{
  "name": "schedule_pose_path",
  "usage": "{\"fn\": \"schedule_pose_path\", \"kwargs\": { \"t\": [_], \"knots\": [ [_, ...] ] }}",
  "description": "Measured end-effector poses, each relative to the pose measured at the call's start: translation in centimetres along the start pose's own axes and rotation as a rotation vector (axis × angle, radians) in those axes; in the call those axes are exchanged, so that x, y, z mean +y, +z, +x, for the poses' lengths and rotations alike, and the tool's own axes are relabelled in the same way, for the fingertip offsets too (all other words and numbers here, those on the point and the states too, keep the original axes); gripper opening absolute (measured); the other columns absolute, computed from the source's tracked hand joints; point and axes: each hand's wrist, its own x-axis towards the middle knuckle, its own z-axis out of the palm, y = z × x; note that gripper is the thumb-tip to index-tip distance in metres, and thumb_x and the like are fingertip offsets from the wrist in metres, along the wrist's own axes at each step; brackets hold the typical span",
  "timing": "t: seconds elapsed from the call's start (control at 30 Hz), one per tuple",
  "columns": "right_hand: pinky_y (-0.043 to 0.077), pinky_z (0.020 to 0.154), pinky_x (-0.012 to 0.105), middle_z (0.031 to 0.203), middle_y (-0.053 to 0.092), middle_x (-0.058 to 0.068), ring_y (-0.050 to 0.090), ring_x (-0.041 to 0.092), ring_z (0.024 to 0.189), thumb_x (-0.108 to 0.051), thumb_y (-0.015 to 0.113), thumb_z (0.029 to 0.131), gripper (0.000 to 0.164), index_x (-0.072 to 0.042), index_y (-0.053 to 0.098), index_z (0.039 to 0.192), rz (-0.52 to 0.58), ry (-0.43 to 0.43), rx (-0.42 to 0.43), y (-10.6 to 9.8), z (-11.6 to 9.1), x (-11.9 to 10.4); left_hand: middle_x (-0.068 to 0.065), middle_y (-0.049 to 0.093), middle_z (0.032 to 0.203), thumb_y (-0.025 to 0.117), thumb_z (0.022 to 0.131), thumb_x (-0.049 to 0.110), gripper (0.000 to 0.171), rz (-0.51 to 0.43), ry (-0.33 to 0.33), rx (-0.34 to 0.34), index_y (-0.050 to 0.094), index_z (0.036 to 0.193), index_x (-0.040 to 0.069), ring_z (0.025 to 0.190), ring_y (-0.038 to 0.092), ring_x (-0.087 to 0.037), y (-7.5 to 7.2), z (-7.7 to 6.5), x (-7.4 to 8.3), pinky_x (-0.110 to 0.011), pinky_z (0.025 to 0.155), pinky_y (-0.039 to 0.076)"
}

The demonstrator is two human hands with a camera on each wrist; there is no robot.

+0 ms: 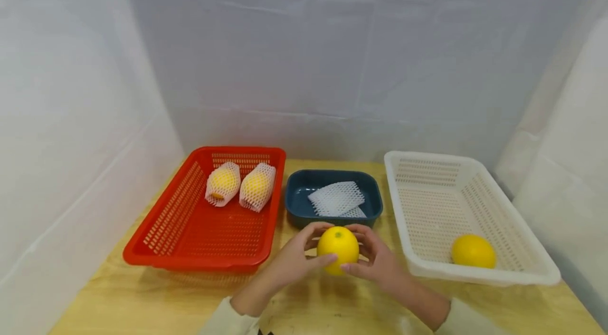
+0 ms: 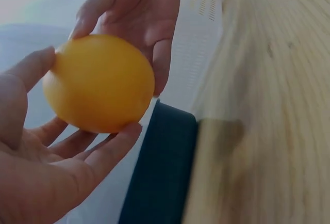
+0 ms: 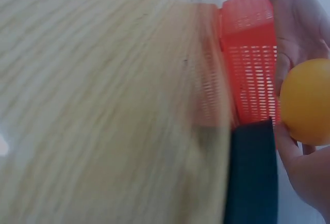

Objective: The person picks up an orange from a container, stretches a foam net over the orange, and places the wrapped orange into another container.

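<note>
Both hands hold a yellow orange (image 1: 338,246) between them, raised over the table in front of the dark teal tray (image 1: 295,212). The left hand (image 1: 298,255) curls its fingers around one side, thumb at the front. On the opposite side, the right hand (image 1: 380,261) grips it the same way. In the left wrist view the orange (image 2: 100,84) is bare, with fingertips of both hands on its skin. Part of the orange (image 3: 308,102) is cut off by the frame edge in the right wrist view. White foam net sleeves (image 1: 336,198) lie in the tray.
To the left stands a red basket (image 1: 204,260) with two net-wrapped fruits (image 1: 256,187) in it. A white basket (image 1: 399,213) on the right contains another bare orange (image 1: 473,251). White sheeting (image 1: 304,60) surrounds the wooden table (image 1: 157,303) at the back and sides.
</note>
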Motion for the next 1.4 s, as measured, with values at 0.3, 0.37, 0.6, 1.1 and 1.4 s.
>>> {"fn": "schedule_pose_path", "kwargs": {
  "t": [0.3,0.37,0.6,1.1,1.4],
  "knots": [
    [0.051,0.094,0.031,0.139,0.042,0.026,0.051,0.036,0.120,-0.011,0.077,0.084,0.069,-0.004,0.035,0.139,0.025,0.076,-0.074,0.1,0.3,2.8,-0.009,0.048,0.138,0.076,0.086,0.027,0.059,0.009,-0.031,-0.070,0.046,0.134,0.012,0.124,0.051,-0.034,-0.7,0.4,-2.9,-0.048,0.103,0.043],
    [0.050,0.095,0.031,0.139,0.042,0.025,0.052,0.035,0.121,-0.010,0.077,0.083,0.070,-0.004,0.035,0.138,0.030,0.066,-0.089,-0.1,0.6,3.3,-0.011,0.047,0.138,0.076,0.085,0.025,0.059,0.001,-0.017,-0.067,0.045,0.134,0.010,0.123,0.051,-0.035,-0.7,0.7,-3.5,-0.048,0.104,0.042],
    [0.051,0.093,0.032,0.138,0.039,0.030,0.054,0.035,0.118,-0.007,0.077,0.083,0.071,0.000,0.032,0.138,0.079,0.058,-0.140,-0.3,1.2,4.5,-0.013,0.048,0.136,0.076,0.085,0.019,0.059,-0.027,-0.001,-0.060,0.044,0.133,0.006,0.124,0.051,-0.035,-0.5,1.5,-4.9,-0.047,0.106,0.040],
    [0.046,0.100,0.036,0.142,0.037,0.028,0.050,0.037,0.123,-0.010,0.078,0.082,0.073,-0.004,0.032,0.139,-0.009,0.068,-0.172,-0.6,1.5,4.8,-0.011,0.046,0.138,0.076,0.085,0.018,0.060,0.022,-0.006,-0.110,0.044,0.135,0.012,0.124,0.049,-0.036,-1.0,1.5,-5.0,-0.053,0.107,0.036],
    [0.043,0.102,0.045,0.135,0.046,0.026,0.053,0.040,0.121,-0.020,0.076,0.085,0.074,-0.008,0.031,0.141,-0.192,0.017,-0.089,-0.9,1.7,2.3,-0.012,0.044,0.141,0.076,0.085,0.017,0.064,0.022,0.007,-0.143,0.043,0.140,0.012,0.127,0.046,-0.037,-1.0,1.4,-5.1,-0.051,0.107,0.037]
  ]
}}
